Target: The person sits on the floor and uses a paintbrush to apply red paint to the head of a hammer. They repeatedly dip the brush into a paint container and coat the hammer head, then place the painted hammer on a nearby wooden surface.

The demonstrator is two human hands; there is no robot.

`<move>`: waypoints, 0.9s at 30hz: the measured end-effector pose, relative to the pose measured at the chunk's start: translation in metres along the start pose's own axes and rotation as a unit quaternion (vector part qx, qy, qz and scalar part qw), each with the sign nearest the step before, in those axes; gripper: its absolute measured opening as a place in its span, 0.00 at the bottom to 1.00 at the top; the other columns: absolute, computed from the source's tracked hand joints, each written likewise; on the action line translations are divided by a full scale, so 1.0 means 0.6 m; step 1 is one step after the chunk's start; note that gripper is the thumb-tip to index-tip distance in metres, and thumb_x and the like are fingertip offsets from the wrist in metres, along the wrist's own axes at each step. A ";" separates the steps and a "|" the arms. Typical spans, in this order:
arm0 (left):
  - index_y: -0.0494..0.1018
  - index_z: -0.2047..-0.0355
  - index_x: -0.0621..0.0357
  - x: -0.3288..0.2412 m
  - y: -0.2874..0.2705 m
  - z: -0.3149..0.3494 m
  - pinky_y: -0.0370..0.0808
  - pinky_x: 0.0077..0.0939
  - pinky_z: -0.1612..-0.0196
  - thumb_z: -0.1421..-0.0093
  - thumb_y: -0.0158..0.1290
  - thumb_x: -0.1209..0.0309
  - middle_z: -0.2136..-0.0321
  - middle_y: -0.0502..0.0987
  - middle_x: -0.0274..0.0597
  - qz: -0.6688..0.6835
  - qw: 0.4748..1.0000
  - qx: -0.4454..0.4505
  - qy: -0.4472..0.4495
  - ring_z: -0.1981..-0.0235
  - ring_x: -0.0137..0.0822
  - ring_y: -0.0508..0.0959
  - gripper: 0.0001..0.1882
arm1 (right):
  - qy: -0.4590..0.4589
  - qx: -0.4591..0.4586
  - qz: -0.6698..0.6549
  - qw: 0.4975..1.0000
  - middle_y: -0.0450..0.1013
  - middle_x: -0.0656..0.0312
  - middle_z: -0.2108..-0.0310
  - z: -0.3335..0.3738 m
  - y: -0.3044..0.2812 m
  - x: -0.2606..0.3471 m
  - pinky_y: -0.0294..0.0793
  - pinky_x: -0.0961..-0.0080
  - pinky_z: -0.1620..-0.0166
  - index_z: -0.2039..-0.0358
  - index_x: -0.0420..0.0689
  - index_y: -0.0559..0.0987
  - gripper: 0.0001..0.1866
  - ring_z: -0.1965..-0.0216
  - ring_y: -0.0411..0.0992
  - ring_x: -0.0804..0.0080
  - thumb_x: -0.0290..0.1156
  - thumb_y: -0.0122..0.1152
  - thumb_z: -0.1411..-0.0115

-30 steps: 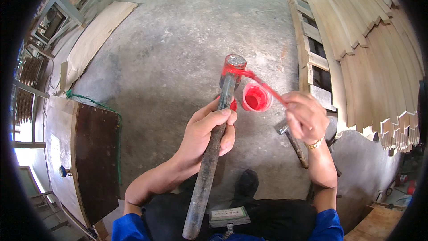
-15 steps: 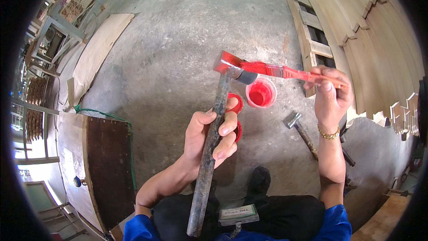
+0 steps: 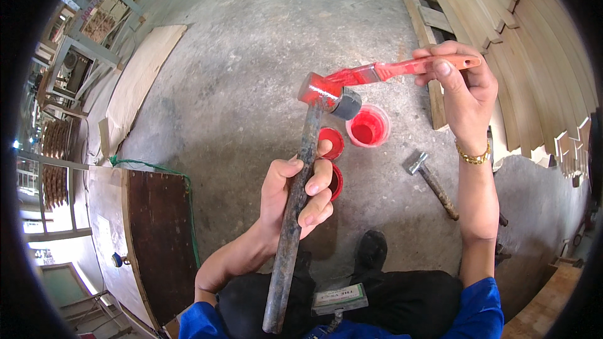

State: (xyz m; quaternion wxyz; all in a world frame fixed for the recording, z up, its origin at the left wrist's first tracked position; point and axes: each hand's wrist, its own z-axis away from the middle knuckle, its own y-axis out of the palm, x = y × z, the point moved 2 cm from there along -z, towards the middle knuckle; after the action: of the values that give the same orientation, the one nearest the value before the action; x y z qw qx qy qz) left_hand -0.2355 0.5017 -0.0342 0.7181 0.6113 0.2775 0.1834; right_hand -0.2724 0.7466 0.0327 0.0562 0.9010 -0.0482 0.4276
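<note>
1. While the left hand (image 3: 274,198) curls its fingers and thumb around the mallet (image 3: 289,232), gripping the shaft midway, the head, partly coated red, points up and away from the person.
2. The right hand (image 3: 468,103) pinches the brush (image 3: 392,70) by its handle between thumb and fingertips; the red bristles touch the mallet's head.
3. Right of the mallet's head, below its black end, stands the paint tub (image 3: 385,136).
4. Just right of the mallet's shaft show two round red objects (image 3: 331,144), partly hidden by fingers.
5. Well right of the mallet lies a hammer (image 3: 436,189).
</note>
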 end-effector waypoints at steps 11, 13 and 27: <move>0.61 0.49 0.58 0.000 -0.002 0.000 0.65 0.24 0.85 0.37 0.36 0.63 0.79 0.66 0.36 -0.001 1.000 0.007 0.000 0.92 0.30 0.66 0.19 | 0.008 0.059 0.019 0.998 0.75 0.51 0.63 0.006 0.009 0.002 0.76 0.79 0.64 0.62 0.35 0.74 0.07 0.66 0.75 0.73 0.23 0.56 0.41; 0.61 0.49 0.57 0.000 -0.002 0.001 0.64 0.24 0.85 0.37 0.36 0.63 0.79 0.66 0.36 0.000 1.000 0.008 0.001 0.92 0.30 0.66 0.19 | -0.024 0.110 0.140 0.984 0.76 0.52 0.64 0.010 0.012 0.003 0.76 0.79 0.64 0.62 0.34 0.73 0.08 0.66 0.75 0.73 0.23 0.56 0.41; 0.61 0.48 0.56 -0.001 -0.004 0.003 0.65 0.24 0.85 0.36 0.37 0.64 0.79 0.66 0.35 -0.004 1.000 0.005 0.003 0.92 0.29 0.66 0.18 | -0.030 0.075 0.110 0.991 0.77 0.56 0.66 0.019 0.021 0.011 0.75 0.81 0.64 0.63 0.36 0.74 0.07 0.68 0.75 0.76 0.22 0.57 0.42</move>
State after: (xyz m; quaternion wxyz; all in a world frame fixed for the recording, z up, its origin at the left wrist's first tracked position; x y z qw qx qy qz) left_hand -0.2351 0.4995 -0.0363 0.7151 0.6129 0.2833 0.1809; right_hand -0.2611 0.7324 0.0316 -0.0603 0.9041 -0.1167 0.4067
